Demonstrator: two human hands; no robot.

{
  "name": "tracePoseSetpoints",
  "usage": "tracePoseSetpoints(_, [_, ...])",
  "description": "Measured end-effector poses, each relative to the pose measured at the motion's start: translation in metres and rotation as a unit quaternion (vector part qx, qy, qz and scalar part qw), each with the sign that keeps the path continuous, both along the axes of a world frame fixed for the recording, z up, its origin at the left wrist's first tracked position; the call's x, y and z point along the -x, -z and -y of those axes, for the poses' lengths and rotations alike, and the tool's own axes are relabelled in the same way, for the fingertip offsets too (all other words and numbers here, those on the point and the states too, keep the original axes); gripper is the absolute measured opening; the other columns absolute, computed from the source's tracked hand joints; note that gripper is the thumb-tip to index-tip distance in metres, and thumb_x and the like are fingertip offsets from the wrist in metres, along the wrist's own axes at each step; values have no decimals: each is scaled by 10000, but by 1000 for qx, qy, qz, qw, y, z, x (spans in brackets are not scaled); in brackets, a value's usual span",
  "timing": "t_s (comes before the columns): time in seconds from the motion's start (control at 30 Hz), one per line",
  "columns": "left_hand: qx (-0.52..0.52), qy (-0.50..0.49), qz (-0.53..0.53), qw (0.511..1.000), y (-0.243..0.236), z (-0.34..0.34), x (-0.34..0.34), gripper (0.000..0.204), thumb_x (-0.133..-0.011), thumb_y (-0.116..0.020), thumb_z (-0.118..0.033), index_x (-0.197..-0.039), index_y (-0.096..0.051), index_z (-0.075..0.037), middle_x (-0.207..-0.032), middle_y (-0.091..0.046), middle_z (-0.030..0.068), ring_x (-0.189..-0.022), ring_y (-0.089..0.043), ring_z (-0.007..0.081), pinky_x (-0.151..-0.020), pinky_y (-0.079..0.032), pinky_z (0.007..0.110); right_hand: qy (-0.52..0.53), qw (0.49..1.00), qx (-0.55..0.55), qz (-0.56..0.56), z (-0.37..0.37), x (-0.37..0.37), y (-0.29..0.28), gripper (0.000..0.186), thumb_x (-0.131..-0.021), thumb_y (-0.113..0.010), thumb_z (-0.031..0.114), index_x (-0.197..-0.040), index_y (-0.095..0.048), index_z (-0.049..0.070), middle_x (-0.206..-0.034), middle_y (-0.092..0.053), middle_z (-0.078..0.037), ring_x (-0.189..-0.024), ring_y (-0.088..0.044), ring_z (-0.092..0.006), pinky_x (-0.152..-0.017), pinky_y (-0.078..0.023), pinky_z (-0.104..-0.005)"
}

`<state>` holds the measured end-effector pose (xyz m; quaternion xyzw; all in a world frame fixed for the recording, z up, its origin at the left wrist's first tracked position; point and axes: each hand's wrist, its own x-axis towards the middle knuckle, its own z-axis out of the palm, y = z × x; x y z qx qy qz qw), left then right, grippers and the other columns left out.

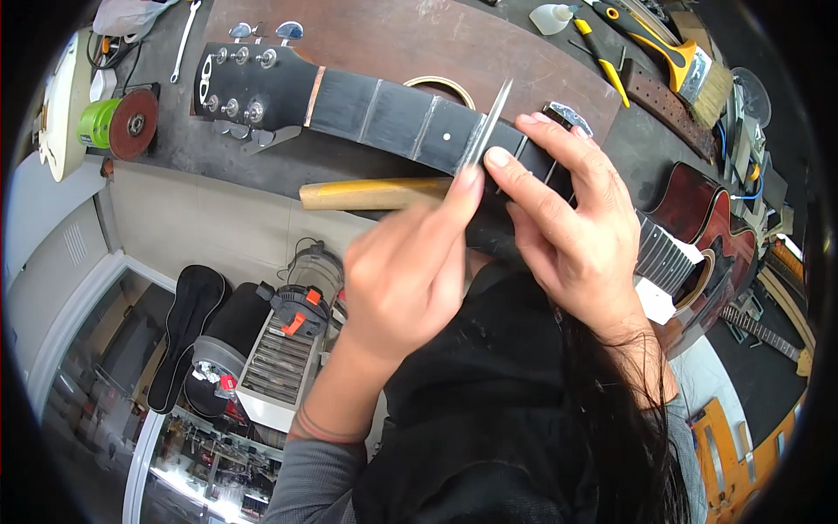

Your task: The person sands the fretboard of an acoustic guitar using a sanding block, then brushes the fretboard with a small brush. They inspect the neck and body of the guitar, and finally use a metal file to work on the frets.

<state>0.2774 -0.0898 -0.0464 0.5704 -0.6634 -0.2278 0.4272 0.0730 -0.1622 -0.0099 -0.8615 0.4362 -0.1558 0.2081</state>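
Note:
My left hand (406, 275) grips a thin, blurred metal file (492, 118), its index finger stretched along it. The file lies crosswise over the black fretboard (393, 118) of a guitar neck, whose headstock (253, 83) with silver tuners is at the upper left. My right hand (576, 218) holds the neck just right of the file, one finger on the fretboard and another near its far edge. A pale wooden bar (358, 194) lies under the neck.
The dark bench (183, 131) carries a green grinder (96, 124), wrench (185, 39), yellow cutter (602, 61) and brush (698, 79). A red-brown guitar (733, 262) sits at the right. A black case (183, 332) and vacuum (310, 275) are below. My black apron (471, 410) fills the lower middle.

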Motion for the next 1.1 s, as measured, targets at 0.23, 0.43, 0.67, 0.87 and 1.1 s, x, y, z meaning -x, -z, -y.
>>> tracePoseSetpoints(0.23, [0, -17, -3, 1000, -4, -1, 2, 535, -847, -745, 162, -1365, -773, 30, -756, -662, 128, -586, -634, 281, -569, -517, 410, -9, 1000, 9, 2, 1, -2, 1, 631, -767, -853, -32, -1353, -804, 195, -1471, -700, -157, -1381, -685, -381, -1186, -533, -566])
tracePoseSetpoints(0.43, [-60, 3, 35, 998, -14, -33, -11, 556, -843, -734, 175, -1378, -771, 31, -726, -639, 108, -576, -625, 261, -572, -519, 389, 6, 1000, 4, 8, 1, 0, 1, 626, -762, -853, -32, -1343, -807, 195, -1464, -707, -160, -1375, -691, -384, -1183, -534, -566])
tracePoseSetpoints(0.67, [-7, -6, -4, 1000, -7, 18, 7, 510, -880, -725, 163, -1376, -758, 48, -804, -687, 136, -629, -650, 287, -605, -528, 406, -4, 1000, 8, 3, 1, -2, 0, 631, -758, -853, -31, -1345, -805, 195, -1458, -708, -159, -1374, -693, -386, -1176, -545, -563])
tracePoseSetpoints(0.87, [-73, -1, 19, 997, -16, -40, -9, 578, -852, -737, 173, -1411, -757, 28, -751, -661, 125, -585, -631, 271, -576, -515, 409, 3, 1000, 5, 9, 0, 1, 3, 622, -767, -852, -18, -1349, -802, 196, -1462, -708, -160, -1375, -692, -386, -1180, -540, -568])
tracePoseSetpoints(1.1, [-14, -1, 4, 1000, -7, -4, 0, 547, -857, -740, 178, -1388, -759, 51, -733, -657, 124, -577, -640, 264, -568, -524, 388, 3, 1000, 8, 10, 1, 0, 3, 610, -772, -851, -14, -1342, -807, 200, -1456, -711, -156, -1367, -698, -388, -1176, -545, -563])
